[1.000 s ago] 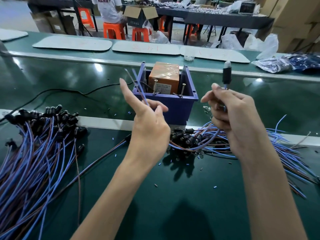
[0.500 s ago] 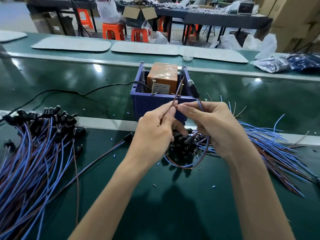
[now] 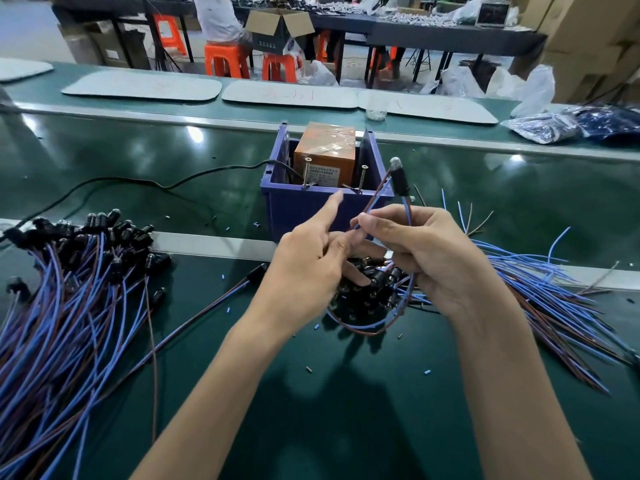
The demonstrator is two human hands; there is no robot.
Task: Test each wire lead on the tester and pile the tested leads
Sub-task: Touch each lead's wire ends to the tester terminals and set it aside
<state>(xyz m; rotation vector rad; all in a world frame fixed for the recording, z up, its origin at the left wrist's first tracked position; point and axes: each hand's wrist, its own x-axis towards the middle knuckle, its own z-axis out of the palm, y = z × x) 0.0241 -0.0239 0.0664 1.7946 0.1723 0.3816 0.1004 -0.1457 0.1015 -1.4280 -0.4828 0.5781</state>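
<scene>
The right hand (image 3: pixel 429 258) pinches a thin blue-and-brown twin-wire lead (image 3: pixel 399 181) between thumb and forefinger, its other fingers curled round the strands. The lead's black cylindrical plug with a clear tip stands up at one o'clock from that hand, and the rest of the wire hangs as a loop below the knuckles, at six o'clock. The left hand (image 3: pixel 311 265) is just beside it at nine o'clock, loosely spread, with the forefinger straight and pointing to twelve o'clock. Whether any of its fingers touches the brown strand I cannot tell. At twelve o'clock from both hands stands a dark blue plastic bin (image 3: pixel 332 209) holding an orange taped box (image 3: pixel 325 150). Two upright metal screws (image 3: pixel 306 171) rise at the bin's near wall, and a black cable (image 3: pixel 138 183) runs off from the bin toward nine o'clock. Under the hands lies a heap of black plugs (image 3: pixel 363 296), whose blue and brown wires (image 3: pixel 540 292) fan out toward three o'clock. A large pile of the same black-plugged blue and brown leads (image 3: pixel 69 299) lies well apart at nine o'clock. Everything rests on a glossy dark green conveyor belt (image 3: pixel 346 410) scattered with tiny cut bits of wire sleeve.
</scene>
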